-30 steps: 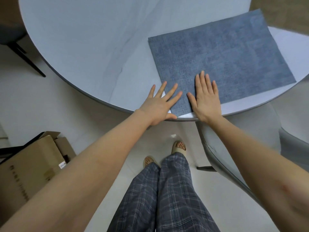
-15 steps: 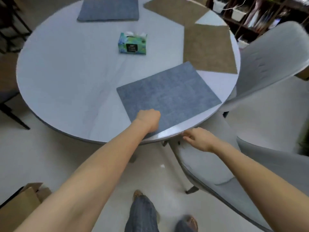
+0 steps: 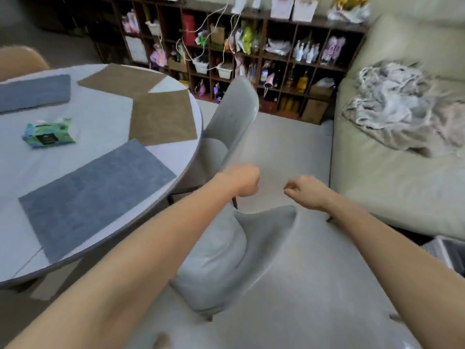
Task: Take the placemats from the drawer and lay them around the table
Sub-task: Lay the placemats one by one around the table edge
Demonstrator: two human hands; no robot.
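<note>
Left hand (image 3: 242, 181): fingers curled, holding nothing, raised off the worktop above the chair (image 3: 226, 137).
Right hand (image 3: 305, 190): likewise curled on nothing, in mid-air over the floor.
Near blue placemat (image 3: 97, 195): flat at the worktop (image 3: 15, 269) edge, no hand touching it.
Two brown placemats (image 3: 162, 118) and far blue placemat (image 3: 34, 93): laid round the rim beyond.
Tissue pack (image 3: 49, 134): mid-worktop.
Step, as I judge it: one mat placed, my hands free. Next move calls for another mat from the drawer, which I cannot see, if any seat lacks one.
</note>
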